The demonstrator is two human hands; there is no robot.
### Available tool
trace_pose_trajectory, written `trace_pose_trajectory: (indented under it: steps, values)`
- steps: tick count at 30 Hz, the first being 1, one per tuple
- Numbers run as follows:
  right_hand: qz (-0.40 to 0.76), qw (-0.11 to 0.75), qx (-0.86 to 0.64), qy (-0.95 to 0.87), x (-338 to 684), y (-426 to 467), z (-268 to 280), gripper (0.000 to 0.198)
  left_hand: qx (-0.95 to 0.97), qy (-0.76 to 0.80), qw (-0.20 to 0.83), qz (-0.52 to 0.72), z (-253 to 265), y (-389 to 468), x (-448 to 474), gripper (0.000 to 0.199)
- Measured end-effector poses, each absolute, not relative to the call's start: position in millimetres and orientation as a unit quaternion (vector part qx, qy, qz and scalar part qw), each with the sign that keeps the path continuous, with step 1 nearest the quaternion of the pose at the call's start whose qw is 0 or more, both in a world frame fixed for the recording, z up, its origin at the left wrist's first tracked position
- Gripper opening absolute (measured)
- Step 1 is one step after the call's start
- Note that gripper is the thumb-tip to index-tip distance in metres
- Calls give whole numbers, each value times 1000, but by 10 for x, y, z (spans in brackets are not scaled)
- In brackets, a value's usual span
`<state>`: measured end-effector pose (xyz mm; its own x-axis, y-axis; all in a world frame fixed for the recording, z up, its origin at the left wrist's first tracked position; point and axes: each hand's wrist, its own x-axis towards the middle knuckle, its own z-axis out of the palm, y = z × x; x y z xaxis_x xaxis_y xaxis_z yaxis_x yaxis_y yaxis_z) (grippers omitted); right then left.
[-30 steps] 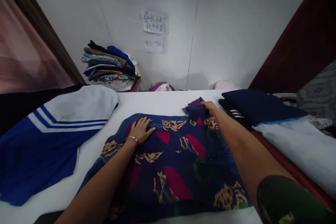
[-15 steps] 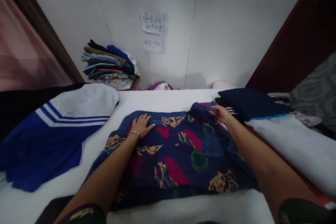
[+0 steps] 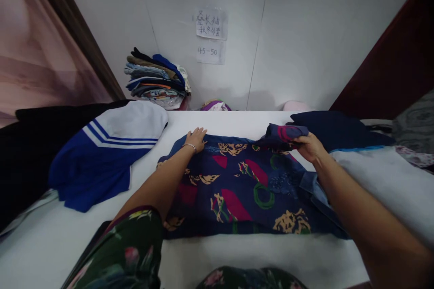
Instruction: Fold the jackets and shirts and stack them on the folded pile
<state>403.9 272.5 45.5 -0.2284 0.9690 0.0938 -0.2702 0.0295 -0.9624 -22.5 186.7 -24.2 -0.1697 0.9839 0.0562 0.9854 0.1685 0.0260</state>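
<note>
Showed white table [image 3: 217,122] past garment [image 3: 233,167], rested left hand [image 3: 197,140] at far edge unclenched, gripped bunched cloth [image 3: 281,134] in right hand [image 3: 310,145].

Garment [image 3: 233,183] matt cloth, tbl [image 3: 217,122] smooth, notes [image 3: 210,52] paper, bracelet [image 3: 190,146] shiny, prob. metal.

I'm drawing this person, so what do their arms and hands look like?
The left hand is gloveless, with a slim silvery bracelet and a dark green floral sleeve edged in maroon. The right hand is gloveless too; no bracelet or sleeve shows.
</note>
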Motion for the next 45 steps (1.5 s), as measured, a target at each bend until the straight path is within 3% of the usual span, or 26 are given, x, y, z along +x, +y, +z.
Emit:
trace_pose_trajectory:
  steps: [4, 8, 13, 22, 29, 35, 39, 45]
  values:
    - [609, 493, -365, -502, 4189, 2493, 400, 33, -667, -744, 11, 22, -128, 1993, -200, 65]
    - [586, 503, -376, -511, 4342, 2300, 362, 34, -690, -718, 42, 79, 103, 1885, -198, 38]
    - [565, 492, -413, -518, 4651, 1929, 216, 31, -745, -661, 91, 0, 320, 1181, -148, 28]
    - [551, 294, -526, -577, 4929, 1263, -139, 24, -749, -660, -13, -59, -302, 251, 66, 31]
    - [592, 197, -515, -588, 5073, 1177, -111, 38, -751, -642, -70, -137, -196, 198, -2, 31]
    - [691, 236, -504, -461, 5094, 1245, -219, 36, -653, -750, -18, -108, -135, 348, -199, 45]
    - [675, 240, -558, -419, 4997, 1255, -245, 20, -558, -827, -62, -35, -298, 449, -321, 55]
    - [652, 391, -513, -400, 4946, 1183, -175, 23, -531, -843, -78, -37, -420, 457, -389, 57]
